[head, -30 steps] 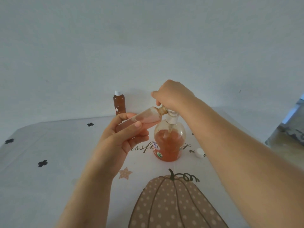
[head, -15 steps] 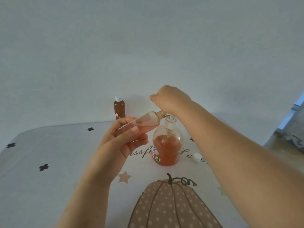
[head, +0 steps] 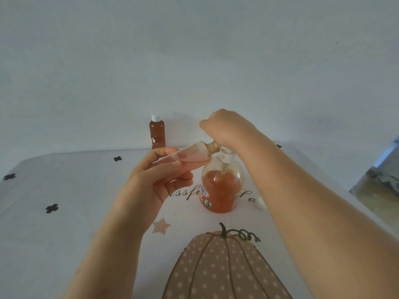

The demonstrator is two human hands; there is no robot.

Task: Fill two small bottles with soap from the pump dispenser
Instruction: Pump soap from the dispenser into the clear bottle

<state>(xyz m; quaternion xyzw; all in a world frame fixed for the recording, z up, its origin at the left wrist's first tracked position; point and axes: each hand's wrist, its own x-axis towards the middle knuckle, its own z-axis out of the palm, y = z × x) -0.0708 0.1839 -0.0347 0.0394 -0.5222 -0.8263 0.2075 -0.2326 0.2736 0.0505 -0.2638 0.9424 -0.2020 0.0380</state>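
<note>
Worktop (head: 64, 223): pale cloth, pumpkin print nearest. Left hand (head: 155, 182) above it, fingers (head: 170, 167) curled round small clear bottle (head: 192, 157). Bottle tilted near level, part filled with pink-orange soap, open neck at pump spout. Pump dispenser (head: 222, 188) upright mid-worktop, about half full of orange soap. Right hand (head: 226, 128) fingers curled down over pump head. White cap (head: 260, 204) near dispenser's right. Far edge: second small bottle (head: 157, 132), capped, full, upright.

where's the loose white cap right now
Head view: the white cap lies on the table, just right of the pump dispenser, partly hidden by the right forearm.
</note>
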